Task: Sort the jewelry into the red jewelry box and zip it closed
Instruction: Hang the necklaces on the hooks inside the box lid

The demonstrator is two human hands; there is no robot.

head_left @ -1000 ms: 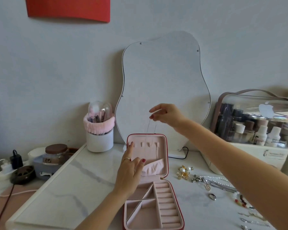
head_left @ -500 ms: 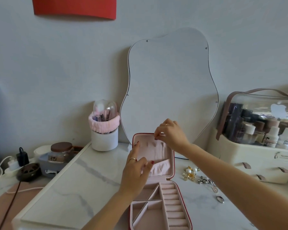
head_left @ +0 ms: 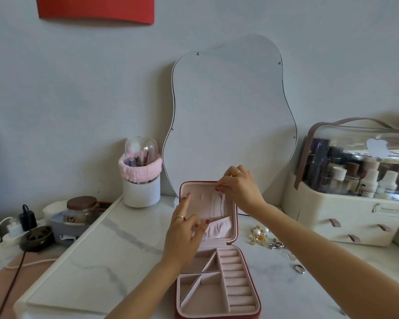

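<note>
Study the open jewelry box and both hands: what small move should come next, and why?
Probably the right hand should hook the necklace onto the lid's top tab, since its fingers pinch there while the left hand holds the pocket open.

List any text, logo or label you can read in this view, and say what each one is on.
No words can be read.
Apple-shaped white sticker, no lettering: on the clear lid of the cosmetics organizer.
Small printed line with a logo on the organizer's front: too blurred to read.
Dark marks on the label of the brown-lidded jar: unreadable.
Labels on the bottles inside: too small.
</note>
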